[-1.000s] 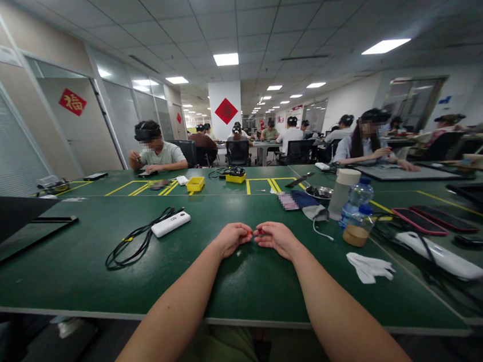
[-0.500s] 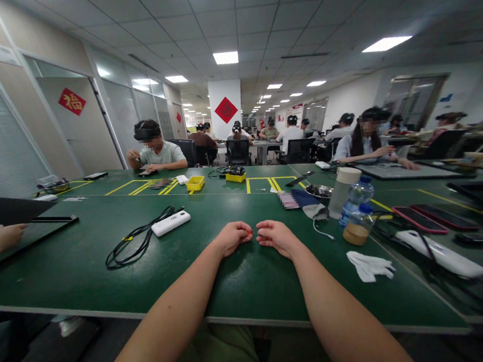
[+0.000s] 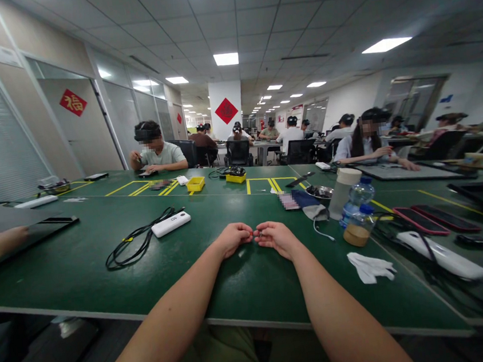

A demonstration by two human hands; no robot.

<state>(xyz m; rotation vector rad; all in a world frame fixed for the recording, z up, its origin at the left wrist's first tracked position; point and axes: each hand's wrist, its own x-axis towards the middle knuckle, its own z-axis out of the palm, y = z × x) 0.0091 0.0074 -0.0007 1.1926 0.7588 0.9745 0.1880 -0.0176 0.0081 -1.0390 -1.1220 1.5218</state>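
Observation:
Just above the middle of the green table (image 3: 217, 278), my two hands meet almost fingertip to fingertip. My left hand (image 3: 235, 239) is closed in a pinch on a small orange-red piece (image 3: 251, 233), most of it covered by the fingers. Opposite it, my right hand (image 3: 275, 238) has thumb and fingers drawn together; a tiny dark glint shows at the tips, too small to name. A white power bank (image 3: 170, 224) with a coiled black cable (image 3: 133, 244) lies left of my hands.
To the right stand a pale tumbler (image 3: 343, 193), plastic bottles (image 3: 361, 226) and a metal bowl (image 3: 319, 192); a white glove (image 3: 371, 267) lies nearer. Yellow trays (image 3: 196, 184) sit farther back. At the left edge, a co-worker's hand (image 3: 4, 243) is at a dark panel.
My fingertips have come slightly closer together, and a dark glint now shows at the right ones. The co-worker's panel on the left has tilted down.

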